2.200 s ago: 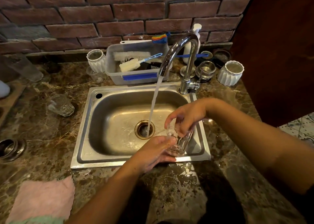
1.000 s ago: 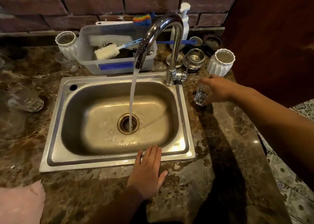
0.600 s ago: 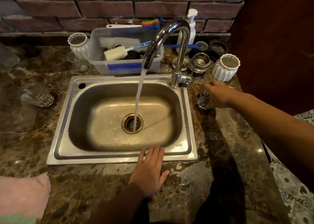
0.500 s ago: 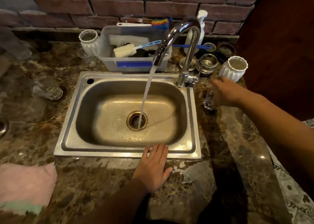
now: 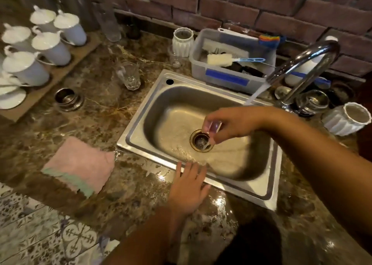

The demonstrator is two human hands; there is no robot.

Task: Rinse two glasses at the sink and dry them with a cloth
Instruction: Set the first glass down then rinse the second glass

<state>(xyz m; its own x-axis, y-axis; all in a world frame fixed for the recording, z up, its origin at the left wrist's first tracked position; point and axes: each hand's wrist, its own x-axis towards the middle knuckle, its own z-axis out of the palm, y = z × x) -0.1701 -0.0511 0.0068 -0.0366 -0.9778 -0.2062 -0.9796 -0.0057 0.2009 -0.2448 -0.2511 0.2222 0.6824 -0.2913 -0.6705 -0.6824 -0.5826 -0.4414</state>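
My right hand holds a small clear glass over the drain of the steel sink, mouth tilted down; the glass is motion-blurred. Water runs from the chrome tap and falls behind my right wrist. My left hand lies flat and open on the wet counter at the sink's front rim. A second clear glass stands on the counter left of the sink. A pink cloth with a green edge lies on the counter at the front left.
A grey tub with brushes stands behind the sink. White ribbed cups stand right and back. White lidded mugs fill a wooden tray at far left. A steel bowl sits left; a small stemmed glass beside the tub.
My right hand has come from the counter right of the tap to above the drain, carrying a glass. My left hand stayed flat at the sink's front. The view has swung left.
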